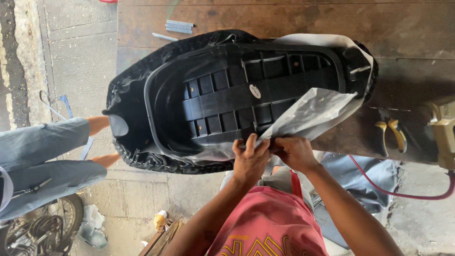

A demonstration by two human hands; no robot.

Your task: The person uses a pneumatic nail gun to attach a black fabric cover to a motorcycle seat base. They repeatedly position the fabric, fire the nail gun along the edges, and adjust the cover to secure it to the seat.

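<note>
Black ribbed plastic motorcycle seat base (246, 95) lies underside-up on the wooden worktop (284, 23), exposing its rim where both hands, left hand (250, 159) and right hand (294, 151), close together, pinch the loose grey cover sheet (308, 111) taut.

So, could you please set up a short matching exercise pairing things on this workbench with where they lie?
Things:
1. pliers
2. staple strips
3. motorcycle seat
4. red hose

Places:
A. far left of the bench
B. upside down in the middle
C. hanging off the near right edge
D. on the bench, right of the seat

Pairs: 1-D, 2-A, 3-B, 4-C
</note>
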